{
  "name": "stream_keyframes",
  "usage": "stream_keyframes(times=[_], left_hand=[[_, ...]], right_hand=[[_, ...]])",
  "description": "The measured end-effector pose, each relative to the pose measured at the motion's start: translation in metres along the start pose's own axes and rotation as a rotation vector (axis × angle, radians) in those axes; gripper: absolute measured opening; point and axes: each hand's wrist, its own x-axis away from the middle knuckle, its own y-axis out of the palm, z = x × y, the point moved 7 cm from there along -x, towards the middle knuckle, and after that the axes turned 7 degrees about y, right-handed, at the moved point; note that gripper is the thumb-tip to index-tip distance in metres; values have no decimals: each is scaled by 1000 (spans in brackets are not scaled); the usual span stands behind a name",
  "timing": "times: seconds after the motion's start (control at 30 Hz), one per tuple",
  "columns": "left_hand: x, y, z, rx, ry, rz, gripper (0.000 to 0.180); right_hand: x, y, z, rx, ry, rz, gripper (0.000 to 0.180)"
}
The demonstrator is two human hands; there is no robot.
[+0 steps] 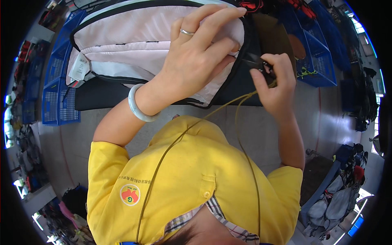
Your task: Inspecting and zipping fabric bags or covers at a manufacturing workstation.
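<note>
A bag [126, 34] with pale pink lining and black edge binding lies opened out in front of me. My left hand [196, 57], with a ring and a pale bangle on the wrist, is at the bag's right side. Its thumb and one finger close at the lining beside the black edge, while another finger reaches up and right. Small dark scissors [267, 72] sit in my closed right hand [277, 83]. Their blades point left toward the bag's edge, close to my left fingertips. An olive cord [228, 102] runs from the scissors hand down over my yellow shirt.
A white label [79, 67] hangs at the bag's left end. Under the bag is a dark work surface [94, 105]. Blue plastic crates [61, 102] stand at the left, and another blue crate [316, 65] at the right. Piled bags [335, 200] lie at lower right.
</note>
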Motion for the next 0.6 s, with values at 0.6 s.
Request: stream_keyframes(times=[0.6], left_hand=[[21,14,7,281,221,723,17]], right_hand=[[25,12,0,268,-140,265,27]])
